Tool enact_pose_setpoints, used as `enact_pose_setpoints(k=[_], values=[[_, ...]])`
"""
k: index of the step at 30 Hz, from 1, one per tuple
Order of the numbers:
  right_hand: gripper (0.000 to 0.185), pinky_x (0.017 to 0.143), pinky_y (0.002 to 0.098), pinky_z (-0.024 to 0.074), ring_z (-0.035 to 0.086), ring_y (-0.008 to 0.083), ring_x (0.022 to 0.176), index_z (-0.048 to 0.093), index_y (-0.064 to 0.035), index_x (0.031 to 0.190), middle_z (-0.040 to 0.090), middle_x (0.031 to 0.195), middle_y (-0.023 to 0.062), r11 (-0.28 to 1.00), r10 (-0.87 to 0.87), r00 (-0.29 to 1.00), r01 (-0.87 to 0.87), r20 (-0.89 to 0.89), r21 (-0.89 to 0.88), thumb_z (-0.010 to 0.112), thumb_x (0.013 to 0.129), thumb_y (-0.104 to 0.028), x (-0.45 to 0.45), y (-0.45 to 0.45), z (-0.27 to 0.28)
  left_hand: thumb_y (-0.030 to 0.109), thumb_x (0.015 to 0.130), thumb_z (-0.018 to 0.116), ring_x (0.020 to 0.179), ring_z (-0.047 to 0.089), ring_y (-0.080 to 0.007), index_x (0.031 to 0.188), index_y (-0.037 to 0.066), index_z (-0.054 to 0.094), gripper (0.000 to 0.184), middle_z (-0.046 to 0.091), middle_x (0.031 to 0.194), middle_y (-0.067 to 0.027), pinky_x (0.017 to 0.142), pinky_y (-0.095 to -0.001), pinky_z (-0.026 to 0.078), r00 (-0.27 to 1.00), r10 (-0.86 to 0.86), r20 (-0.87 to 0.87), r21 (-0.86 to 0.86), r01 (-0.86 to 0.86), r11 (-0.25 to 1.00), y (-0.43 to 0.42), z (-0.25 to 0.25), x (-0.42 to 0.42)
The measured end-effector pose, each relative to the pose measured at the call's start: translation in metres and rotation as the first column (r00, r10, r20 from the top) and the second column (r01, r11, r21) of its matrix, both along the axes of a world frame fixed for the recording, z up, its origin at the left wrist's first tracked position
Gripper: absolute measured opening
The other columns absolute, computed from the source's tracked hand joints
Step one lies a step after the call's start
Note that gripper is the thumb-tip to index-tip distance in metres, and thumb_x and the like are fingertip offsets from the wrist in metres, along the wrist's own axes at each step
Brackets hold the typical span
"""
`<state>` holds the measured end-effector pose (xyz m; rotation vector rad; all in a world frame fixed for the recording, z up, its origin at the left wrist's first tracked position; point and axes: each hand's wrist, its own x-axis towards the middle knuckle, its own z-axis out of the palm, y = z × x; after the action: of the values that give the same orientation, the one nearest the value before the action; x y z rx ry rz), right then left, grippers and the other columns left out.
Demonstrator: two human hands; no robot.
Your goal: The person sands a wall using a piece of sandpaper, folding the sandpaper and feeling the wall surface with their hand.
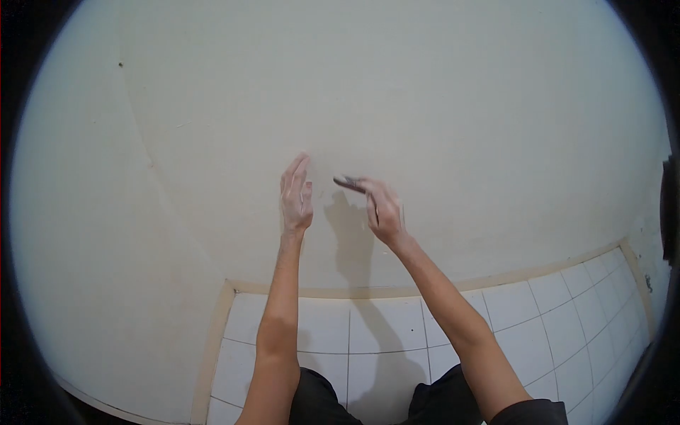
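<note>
A gap lies between the hands at mid-frame — the left hand (296,191) upright, fingers stretched and close together; the right hand (384,209) clasping the right end of a dark tool (348,184) (blurred, so its kind is hard to tell), whose tip points left into that gap; the wall (460,127) runs from above both hands to the top of the frame, and its skirting (382,292) edges the tiled floor (520,308) below; a shadow (354,241) falls under the tool; black-clothed knees (446,397) fill the bottom centre — a dark object (669,212) sits at the right edge.
</note>
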<state>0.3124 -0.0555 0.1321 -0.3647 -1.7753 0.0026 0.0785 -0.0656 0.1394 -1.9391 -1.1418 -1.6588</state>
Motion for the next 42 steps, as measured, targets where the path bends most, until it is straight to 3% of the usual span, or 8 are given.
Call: enact_pose_setpoints(k=[10,16,21,24,29,34,37,42], values=[[0.022,0.08,0.0303,0.0503,0.064,0.0133,0.088,0.062,0.0029,0.114,0.069,0.094,0.0088,0.75,0.18,0.799,-0.489,-0.574,-0.446,0.052,0.107,-0.015,-0.024,0.002,0.062,0.019,0.1,0.068,0.115,0.062,-0.0166,0.135,-0.001,0.057,0.041,0.067,0.119,-0.0094,0.101,-0.0313,0.049,0.544,-0.581,0.606,-0.127,0.787,0.604,-0.003,0.041,0.069],[0.025,0.076,0.0306,0.0539,0.067,0.0137,0.092,0.066,0.0017,0.122,0.073,0.099,0.0082,0.764,0.184,0.798,-0.484,-0.574,-0.427,0.058,0.1,-0.007,-0.043,0.003,0.06,0.018,0.101,0.069,0.103,0.061,-0.0119,0.127,-0.001,0.059,0.034,0.067,0.113,-0.0063,0.094,-0.0285,0.048,0.461,-0.443,0.769,0.064,0.633,0.771,-0.01,0.056,0.074],[0.026,0.083,0.0327,0.057,0.068,0.015,0.098,0.065,0.002,0.122,0.072,0.103,0.0101,0.739,0.106,0.848,-0.417,-0.519,-0.529,0.054,0.1,-0.005,-0.032,0.01,0.072,0.015,0.102,0.066,0.101,0.062,-0.0149,0.125,-0.001,0.062,0.027,0.064,0.115,-0.0069,0.081,-0.0329,0.054,0.625,-0.099,0.775,0.129,-0.004,0.992,-0.011,0.068,0.028],[0.028,0.084,0.0332,0.0564,0.068,0.0161,0.1,0.066,0.0015,0.122,0.072,0.104,0.0104,0.758,0.076,0.822,-0.415,-0.565,-0.502,0.051,0.1,-0.006,-0.019,0.018,0.077,0.012,0.101,0.066,0.097,0.062,-0.0177,0.122,0.001,0.067,0.024,0.063,0.113,-0.0107,0.075,-0.0328,0.054,0.764,0.383,0.519,0.262,-0.569,0.779,-0.022,0.062,-0.007],[0.03,0.09,0.0367,0.0512,0.065,0.021,0.106,0.068,0.0,0.12,0.07,0.111,0.0134,0.864,-0.092,0.82,-0.216,-0.564,-0.455,0.049,0.097,-0.006,0.002,0.023,0.078,-0.007,0.094,0.058,0.145,0.046,-0.0345,0.146,0.006,0.056,0.054,0.046,0.157,-0.0171,0.12,-0.0489,0.038,0.905,0.421,-0.055,0.157,-0.408,0.899,0.007,0.007,-0.02],[0.043,0.118,0.0531,0.03,0.047,0.0317,0.139,0.062,-0.003,0.135,0.056,0.143,0.0169,0.898,-0.429,0.773,0.42,-0.468,-0.129,0.049,0.094,-0.009,-0.002,0.037,0.044,-0.004,0.095,0.059,0.148,0.042,-0.0311,0.149,0.006,0.052,0.055,0.046,0.158,-0.0142,0.121,-0.0455,0.039,0.965,0.232,-0.122,0.184,-0.208,0.961,0.031,-0.052,0.018],[0.056,0.125,0.0603,0.0102,0.026,0.032,0.155,0.051,-0.0066,0.149,0.041,0.161,0.0144,0.822,-0.551,0.79,0.569,-0.268,-0.012,0.046,0.095,-0.015,-0.003,0.046,0.01,-0.002,0.097,0.059,0.148,0.042,-0.0308,0.153,0.007,0.048,0.058,0.045,0.16,-0.0118,0.12,-0.0448,0.04,0.948,0.196,-0.252,0.095,-0.177,0.98,0.028,-0.057,0.039],[0.061,0.127,0.0618,0.0056,0.02,0.0316,0.158,0.042,-0.0142,0.158,0.034,0.167,0.009,0.72,-0.69,0.723,0.681,0.032,0.134,0.043,0.098,-0.022,0.013,0.071,-0.082,-0.004,0.089,0.057,0.15,0.036,-0.0374,0.155,0.008,0.045,0.068,0.038,0.164,-0.0125,0.123,-0.0547,0.032,0.858,0.325,-0.399,0.02,-0.346,0.938,0.003,0.007,0.038]])
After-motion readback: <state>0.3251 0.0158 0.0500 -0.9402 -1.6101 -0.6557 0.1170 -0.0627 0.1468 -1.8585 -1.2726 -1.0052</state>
